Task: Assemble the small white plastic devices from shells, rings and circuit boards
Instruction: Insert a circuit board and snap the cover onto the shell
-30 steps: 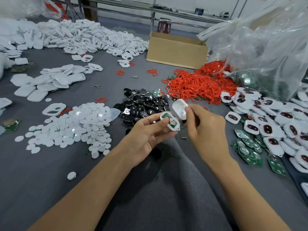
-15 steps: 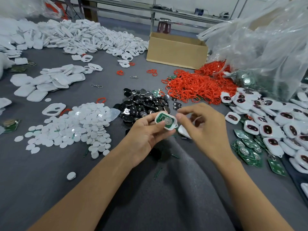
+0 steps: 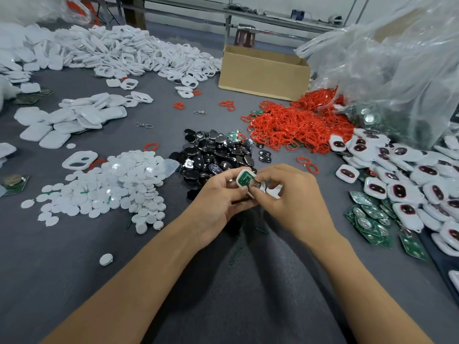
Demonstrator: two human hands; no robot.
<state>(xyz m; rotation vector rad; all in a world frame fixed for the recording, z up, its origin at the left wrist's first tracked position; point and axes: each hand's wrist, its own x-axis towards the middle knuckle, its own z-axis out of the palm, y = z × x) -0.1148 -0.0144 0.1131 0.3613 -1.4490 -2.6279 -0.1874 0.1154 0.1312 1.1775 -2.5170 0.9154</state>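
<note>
Grip on the left [image 3: 218,207] pinches small white plastic shell [image 3: 239,182], green circuit board [image 3: 246,177] upward, so right grip [image 3: 293,202], clutching white plastic cover [image 3: 274,192], can seat the board.

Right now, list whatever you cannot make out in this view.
Head view:
Cardboard box inside: hidden by its near wall.
Plastic bag contents: blurred by the film.
White piece under the right hand: mostly covered by fingers.
Board print in the open shell: too small.
</note>
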